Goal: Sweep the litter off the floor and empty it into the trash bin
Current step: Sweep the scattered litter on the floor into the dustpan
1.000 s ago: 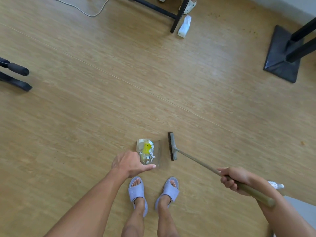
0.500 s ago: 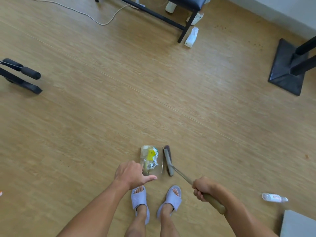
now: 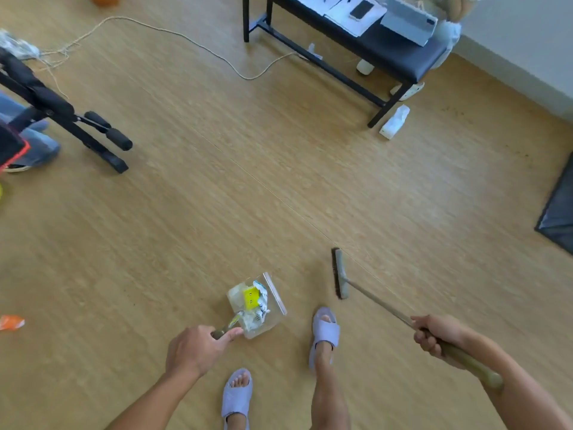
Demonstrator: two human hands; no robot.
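My left hand (image 3: 198, 352) grips the handle of a clear dustpan (image 3: 273, 318), which holds yellow and white litter (image 3: 252, 297) and sits low over the wooden floor in front of my feet. My right hand (image 3: 437, 336) is closed around the handle of a broom, whose narrow head (image 3: 339, 273) rests on the floor to the right of the dustpan, apart from it. A white crumpled wrapper (image 3: 395, 121) lies by the bench leg at the back right. An orange scrap (image 3: 11, 321) lies at the far left edge.
A black bench (image 3: 387, 54) with papers and a tablet stands at the back, with a person's feet under it. A cord (image 3: 186, 35) trails across the floor. A black exercise frame (image 3: 62, 119) stands at left, beside another person's jeans leg. A dark base plate (image 3: 558, 218) sits at right.
The view has tilted up, showing more of the room. The broom head has swung away to the right of the dustpan. My right foot has stepped forward, and the dustpan has turned with my left hand.
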